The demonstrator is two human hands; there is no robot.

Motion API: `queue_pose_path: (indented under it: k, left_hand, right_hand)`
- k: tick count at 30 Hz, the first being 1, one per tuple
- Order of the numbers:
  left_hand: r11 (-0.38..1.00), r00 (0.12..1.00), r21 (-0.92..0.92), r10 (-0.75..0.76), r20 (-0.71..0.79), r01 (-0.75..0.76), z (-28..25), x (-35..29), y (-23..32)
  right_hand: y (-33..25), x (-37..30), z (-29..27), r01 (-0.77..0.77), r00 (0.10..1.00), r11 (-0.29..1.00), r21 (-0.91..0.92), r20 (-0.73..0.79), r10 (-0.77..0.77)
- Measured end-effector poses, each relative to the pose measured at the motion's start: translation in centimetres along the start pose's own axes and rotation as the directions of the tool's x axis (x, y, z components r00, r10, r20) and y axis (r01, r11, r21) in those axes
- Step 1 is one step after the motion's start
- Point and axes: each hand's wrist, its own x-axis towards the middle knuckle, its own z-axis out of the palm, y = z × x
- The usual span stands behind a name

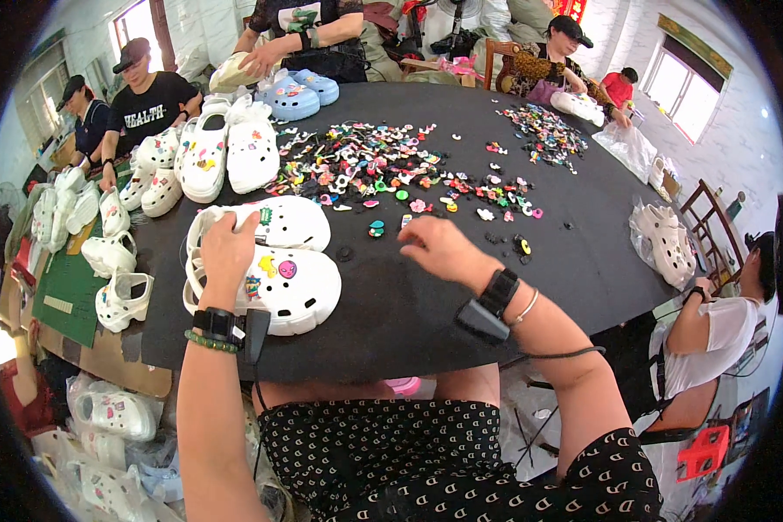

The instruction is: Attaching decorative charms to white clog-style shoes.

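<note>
A pair of white clogs (309,300) lies side by side in front of me, with colourful shoe charms on the uppers, among them a yellow one and a pink round one (287,269). My left hand (226,257) is closed on the pair, its fingers reaching into the openings by the heel straps. To the right, my right hand (448,252) hovers over the black table with curled fingers. A small pale charm (405,221) shows right by its fingertips; whether they grip it, or something else, I cannot make out. A green-and-red charm (376,229) lies nearby.
A large heap of loose charms (357,161) spreads across the black table (391,322), with another pile (544,135) farther right. More white clogs (204,161) stand at the left, and blue clogs (289,96) behind. Bagged clogs (665,244) sit at the right edge. Several people work around the table.
</note>
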Motion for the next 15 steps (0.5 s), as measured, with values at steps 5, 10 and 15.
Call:
queue_pose_path:
  k: [5, 10, 15]
  left_hand:
    - [0.992, 0.991, -0.119, 0.032, -0.130, -0.048, 0.6, -1.1, 0.6]
    - [0.991, 0.990, -0.132, 0.014, -0.140, -0.033, 0.7, -1.2, 0.0]
    - [0.967, 0.974, -0.223, 0.070, -0.217, -0.120, 1.6, -1.5, -1.1]
  right_hand:
    - [5.9, 2.6, -2.2, -0.202, 0.978, 0.979, -0.025, -0.066, 0.200]
    - [7.2, 7.2, -0.6, -0.241, 0.969, 0.965, -0.099, -0.086, 0.233]
    - [7.4, 9.9, 1.8, -0.360, 0.932, 0.907, -0.219, -0.045, 0.359]
